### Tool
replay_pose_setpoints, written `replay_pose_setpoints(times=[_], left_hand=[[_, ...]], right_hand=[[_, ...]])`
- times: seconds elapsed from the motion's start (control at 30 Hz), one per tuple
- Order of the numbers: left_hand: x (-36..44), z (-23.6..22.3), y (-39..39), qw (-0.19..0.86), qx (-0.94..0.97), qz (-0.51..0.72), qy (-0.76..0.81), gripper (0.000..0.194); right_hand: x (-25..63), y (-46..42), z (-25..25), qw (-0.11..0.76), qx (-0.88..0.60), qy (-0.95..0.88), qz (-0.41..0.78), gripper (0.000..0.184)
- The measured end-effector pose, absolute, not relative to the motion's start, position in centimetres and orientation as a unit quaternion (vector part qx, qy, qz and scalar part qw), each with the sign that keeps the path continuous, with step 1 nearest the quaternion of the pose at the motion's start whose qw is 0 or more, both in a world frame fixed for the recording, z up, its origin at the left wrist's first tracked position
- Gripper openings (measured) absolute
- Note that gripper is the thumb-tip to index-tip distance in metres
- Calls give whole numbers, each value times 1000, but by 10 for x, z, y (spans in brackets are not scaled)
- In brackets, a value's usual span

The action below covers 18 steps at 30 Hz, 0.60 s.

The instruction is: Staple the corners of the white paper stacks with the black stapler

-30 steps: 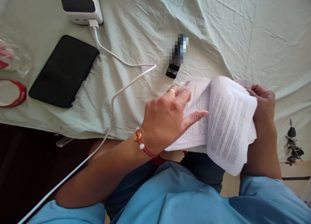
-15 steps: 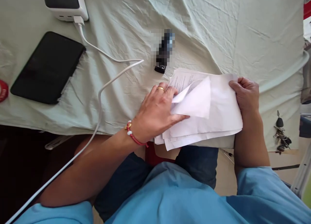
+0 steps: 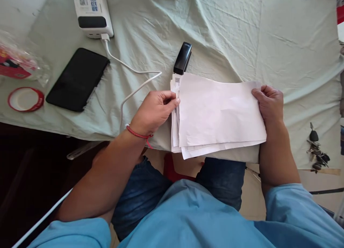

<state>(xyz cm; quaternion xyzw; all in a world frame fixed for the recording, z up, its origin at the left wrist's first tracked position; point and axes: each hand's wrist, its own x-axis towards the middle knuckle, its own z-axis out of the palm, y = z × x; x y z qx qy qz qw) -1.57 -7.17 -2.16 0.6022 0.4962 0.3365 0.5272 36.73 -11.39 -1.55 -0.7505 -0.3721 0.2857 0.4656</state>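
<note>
A stack of white printed papers [image 3: 219, 113] lies at the near edge of a table covered with a pale green cloth [image 3: 242, 36]. My left hand [image 3: 153, 110], with a red bracelet on the wrist, pinches the stack's left edge with its fingers closed. At the stack's right edge, my right hand [image 3: 270, 103] grips the sheets with curled fingers. The top sheet lies flat, blank side up. A black stapler [image 3: 183, 58] rests just beyond the stack's far left corner.
A black phone [image 3: 77, 79] lies at the left, beside a white charger box [image 3: 92, 13] with a white cable [image 3: 134, 83] trailing off the table. A red ring [image 3: 25, 99] and a plastic bag [image 3: 18, 61] sit far left. Keys [image 3: 317, 151] lie at the right.
The lifted, folded-back sheets have been laid flat onto the stack. My left hand moved from on top of the pages to the stack's left edge. My right hand kept its hold.
</note>
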Motion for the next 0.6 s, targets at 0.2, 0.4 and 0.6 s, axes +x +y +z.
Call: replay_pose_setpoints(times=[0.2, 0.4, 0.6], left_hand=[[-14, -33, -83, 495, 565, 412, 515, 16], [-3, -36, -82, 429, 573, 424, 554, 24], [-3, -37, -80, 458, 548, 429, 554, 31]], right_hand=[[373, -112, -27, 459, -729, -436, 261, 43], [367, -114, -22, 412, -743, -464, 250, 50], [355, -121, -11, 415, -738, -450, 284, 55]])
